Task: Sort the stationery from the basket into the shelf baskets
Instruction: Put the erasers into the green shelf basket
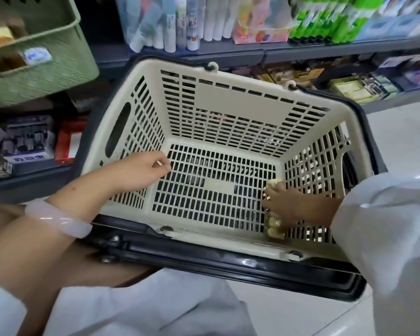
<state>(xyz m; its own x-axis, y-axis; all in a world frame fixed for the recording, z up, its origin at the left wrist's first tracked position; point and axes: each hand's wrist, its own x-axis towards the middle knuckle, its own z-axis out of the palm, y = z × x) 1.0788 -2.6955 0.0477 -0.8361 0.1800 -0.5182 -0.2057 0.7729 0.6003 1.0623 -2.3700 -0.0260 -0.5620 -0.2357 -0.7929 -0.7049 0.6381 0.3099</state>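
Right now your right hand [284,202] is down in the near right corner of the cream shopping basket [228,105], fingers curled around a pack of small yellowish items [273,224] that lies along the right wall on the slotted floor. What the pack holds is too blurred to tell. Your white sleeve [386,226] covers the wrist and crosses the basket's right rim.

Your left hand [141,168] hangs inside the basket near its left wall, above the floor, fingers loosely curled and gripping nothing that can be made out; the thumb and forefinger sit close together. A pale bangle [58,219] rings that forearm, which crosses the near left corner of the basket.

Both black handles [228,263] are folded down, one along the near rim and one along the far rim.

Beyond the basket you face shelving: a green shelf basket [34,57] with a white label at upper left, white tubes [180,27] standing on a grey shelf, and green-capped bottles [325,20] to the right of them.
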